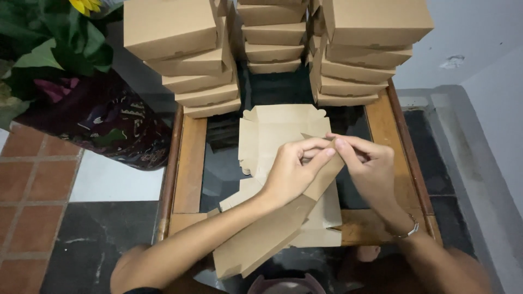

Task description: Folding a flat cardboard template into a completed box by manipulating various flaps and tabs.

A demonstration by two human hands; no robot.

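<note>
On the far left, green leaves (49, 49) and a dark patterned cloth (103, 128) sit by the red floor tiles (27, 179). Next comes the wooden table (190, 163) with a dark glass middle. At its far side stand three stacks of brown folded boxes (190, 60), piled high, likely to leave the near side free for folding.

In the middle lies a flat brown cardboard sheet (278, 130), spread open on the glass. A second cardboard piece (272, 228) is lifted above it, slanting down toward the near edge.

The left hand (291, 171) is curled, with finger and thumb pinching the top corner of the lifted piece. Just to the right, the right hand (370, 166), with a thin bracelet (406, 231) at the wrist, pinches the same corner. The fingertips almost meet, perhaps to hold the small flap steady while it bends.
</note>
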